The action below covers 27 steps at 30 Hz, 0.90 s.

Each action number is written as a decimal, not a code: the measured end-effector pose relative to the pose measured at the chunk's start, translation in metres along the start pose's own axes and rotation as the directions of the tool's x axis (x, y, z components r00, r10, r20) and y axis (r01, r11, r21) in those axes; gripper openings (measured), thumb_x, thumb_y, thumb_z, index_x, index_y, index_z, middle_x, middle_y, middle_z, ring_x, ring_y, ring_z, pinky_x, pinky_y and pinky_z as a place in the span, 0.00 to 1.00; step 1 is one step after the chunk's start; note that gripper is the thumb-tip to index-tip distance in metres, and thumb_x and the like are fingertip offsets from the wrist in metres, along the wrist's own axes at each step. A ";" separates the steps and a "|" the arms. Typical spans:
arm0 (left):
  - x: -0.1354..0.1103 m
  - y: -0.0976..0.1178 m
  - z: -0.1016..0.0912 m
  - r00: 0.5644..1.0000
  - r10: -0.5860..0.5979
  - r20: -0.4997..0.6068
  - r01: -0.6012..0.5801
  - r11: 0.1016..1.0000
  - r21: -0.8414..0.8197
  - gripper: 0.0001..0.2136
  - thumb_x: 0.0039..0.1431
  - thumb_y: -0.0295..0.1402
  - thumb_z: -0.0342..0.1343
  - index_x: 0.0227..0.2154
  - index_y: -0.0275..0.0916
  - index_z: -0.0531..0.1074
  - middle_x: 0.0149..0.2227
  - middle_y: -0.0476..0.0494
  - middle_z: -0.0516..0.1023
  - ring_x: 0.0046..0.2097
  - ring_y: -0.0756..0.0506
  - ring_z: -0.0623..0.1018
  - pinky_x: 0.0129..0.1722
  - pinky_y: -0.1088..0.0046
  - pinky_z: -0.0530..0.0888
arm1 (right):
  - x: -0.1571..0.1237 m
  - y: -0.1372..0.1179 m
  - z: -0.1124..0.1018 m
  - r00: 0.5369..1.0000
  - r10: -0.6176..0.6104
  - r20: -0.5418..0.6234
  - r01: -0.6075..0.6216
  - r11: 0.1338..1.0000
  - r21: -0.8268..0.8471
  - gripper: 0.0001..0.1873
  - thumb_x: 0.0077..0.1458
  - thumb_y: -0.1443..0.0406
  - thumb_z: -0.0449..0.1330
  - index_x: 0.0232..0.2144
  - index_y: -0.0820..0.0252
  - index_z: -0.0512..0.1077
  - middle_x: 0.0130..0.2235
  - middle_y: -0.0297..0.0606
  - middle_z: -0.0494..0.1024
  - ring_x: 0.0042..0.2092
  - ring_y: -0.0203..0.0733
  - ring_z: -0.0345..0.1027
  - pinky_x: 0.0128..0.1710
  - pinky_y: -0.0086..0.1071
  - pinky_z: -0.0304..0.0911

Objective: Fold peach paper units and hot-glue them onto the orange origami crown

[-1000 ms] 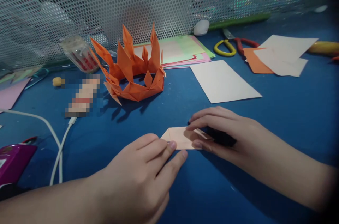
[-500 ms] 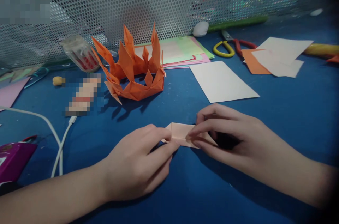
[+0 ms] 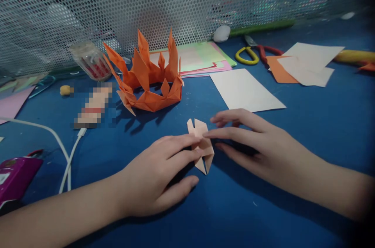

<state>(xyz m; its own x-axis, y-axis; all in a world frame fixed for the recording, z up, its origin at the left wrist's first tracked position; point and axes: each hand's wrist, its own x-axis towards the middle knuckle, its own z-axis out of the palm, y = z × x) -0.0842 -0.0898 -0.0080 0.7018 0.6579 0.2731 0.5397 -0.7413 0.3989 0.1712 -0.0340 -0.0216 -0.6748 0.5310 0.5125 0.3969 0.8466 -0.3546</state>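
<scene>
A small piece of folded peach paper point(image 3: 207, 147) lies on the blue table between my hands, with split points at its near and far ends. My left hand point(image 3: 159, 175) rests fingertips on its left side, fingers stretched out and the thumb apart on the table. From the right, my right hand point(image 3: 256, 140) reaches over with fingers spread, its index fingertip touching the upper right part of the paper. Beyond them stands an orange folded-paper crown point(image 3: 152, 101) with tall points.
A white sheet point(image 3: 246, 90) lies beyond my right hand, with scissors point(image 3: 247, 56) and loose paper pieces point(image 3: 310, 58) farther back. To the left are a white cable point(image 3: 68, 162), a purple box point(image 3: 19, 177) and a glass jar point(image 3: 90, 62). A perforated metal panel point(image 3: 181, 2) borders the back.
The folded peach paper has turned from lying sideways to pointing away from me, and its split ends now show. Both hands have loosened from pinching it to outstretched fingers.
</scene>
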 end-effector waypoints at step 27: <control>0.000 0.008 0.000 0.986 0.107 0.131 -0.137 0.958 0.250 0.16 0.72 0.27 0.48 0.58 0.32 0.71 0.61 0.38 0.76 0.63 0.41 0.74 0.65 0.56 0.68 | 0.005 0.007 -0.018 0.912 -0.333 0.240 0.315 0.943 0.109 0.15 0.70 0.71 0.49 0.42 0.57 0.76 0.37 0.39 0.83 0.41 0.39 0.78 0.41 0.32 0.73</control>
<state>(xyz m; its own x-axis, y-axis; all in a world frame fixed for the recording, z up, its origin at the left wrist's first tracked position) -0.0797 -0.0957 -0.0044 0.8103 0.5520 0.1969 0.5374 -0.8339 0.1261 0.1819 -0.0244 -0.0074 -0.8967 0.1938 0.3979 0.0933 0.9616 -0.2580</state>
